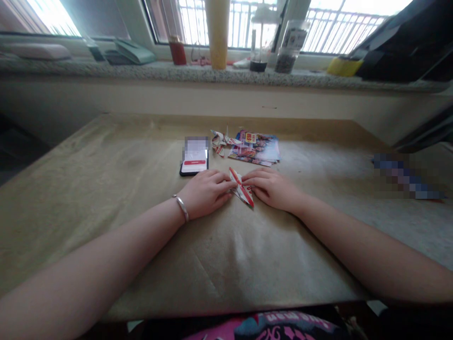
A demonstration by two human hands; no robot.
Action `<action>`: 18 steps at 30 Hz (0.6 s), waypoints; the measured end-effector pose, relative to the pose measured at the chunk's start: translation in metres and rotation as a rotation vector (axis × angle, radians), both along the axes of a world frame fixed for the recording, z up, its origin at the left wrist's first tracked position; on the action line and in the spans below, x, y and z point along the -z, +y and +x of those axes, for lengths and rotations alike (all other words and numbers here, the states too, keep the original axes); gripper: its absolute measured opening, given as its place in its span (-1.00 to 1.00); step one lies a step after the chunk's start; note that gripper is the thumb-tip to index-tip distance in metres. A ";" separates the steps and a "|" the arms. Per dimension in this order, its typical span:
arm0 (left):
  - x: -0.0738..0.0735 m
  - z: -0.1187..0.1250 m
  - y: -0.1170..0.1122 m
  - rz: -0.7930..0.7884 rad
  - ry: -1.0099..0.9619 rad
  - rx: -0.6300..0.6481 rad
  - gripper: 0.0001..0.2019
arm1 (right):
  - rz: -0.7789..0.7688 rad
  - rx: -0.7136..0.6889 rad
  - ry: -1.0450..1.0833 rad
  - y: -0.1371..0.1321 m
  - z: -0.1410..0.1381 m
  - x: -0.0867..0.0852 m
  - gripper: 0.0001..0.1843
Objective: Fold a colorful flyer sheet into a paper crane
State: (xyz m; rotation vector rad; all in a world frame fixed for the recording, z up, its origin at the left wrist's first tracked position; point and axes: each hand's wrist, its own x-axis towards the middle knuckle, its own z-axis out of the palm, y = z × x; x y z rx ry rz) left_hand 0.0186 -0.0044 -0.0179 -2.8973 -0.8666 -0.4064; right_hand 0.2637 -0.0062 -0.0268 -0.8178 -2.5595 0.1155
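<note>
A small piece of folded paper (244, 191), white with red stripes, lies on the table between my two hands, its points facing away and toward me. My left hand (208, 191), below a silver bangle (181, 208), pinches its left edge with thumb and fingertips. From the other side my right hand (274, 188) grips the paper's right edge, fingers bent together. Just beyond my hands are several folded paper pieces (222, 140) with similar red and white print. A phone (194, 163) with a lit screen lies beyond my left hand.
A stack of colourful printed leaflets (262, 148) lies behind the paper. The beige-covered table (159, 264) reaches to the wall. On the granite windowsill (141, 71) stand a yellow cylinder (217, 38), a red container (177, 51) and clear containers (292, 45). A blurred-out item (406, 177) lies far right.
</note>
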 end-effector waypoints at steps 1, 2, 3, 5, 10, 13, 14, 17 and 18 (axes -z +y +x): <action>0.000 0.000 0.000 -0.010 -0.006 0.005 -0.68 | -0.019 0.002 -0.001 0.001 0.000 0.001 -0.67; 0.001 -0.001 0.000 -0.020 -0.010 0.008 -0.68 | -0.026 0.004 -0.007 0.002 0.000 0.001 -0.67; 0.001 -0.001 0.000 -0.028 -0.011 0.009 -0.67 | -0.020 0.009 -0.016 0.002 0.001 0.002 -0.68; 0.001 -0.001 0.001 -0.048 -0.008 0.007 -0.66 | 0.025 0.029 -0.036 0.004 0.002 0.001 -0.71; 0.000 0.000 0.002 -0.097 -0.009 -0.003 -0.64 | 0.157 0.052 -0.103 0.004 0.004 -0.003 -0.71; -0.002 0.001 0.002 -0.147 -0.044 -0.008 -0.66 | 0.183 0.024 -0.095 0.001 0.001 -0.004 -0.71; -0.002 0.002 0.001 -0.166 -0.055 -0.004 -0.66 | 0.180 0.013 -0.088 -0.001 -0.001 -0.004 -0.72; -0.003 0.003 0.000 -0.201 -0.065 0.020 -0.64 | 0.163 -0.014 -0.064 -0.004 -0.007 -0.003 -0.74; -0.004 0.003 0.000 -0.201 -0.061 0.027 -0.62 | 0.151 -0.021 -0.056 -0.004 -0.008 -0.003 -0.74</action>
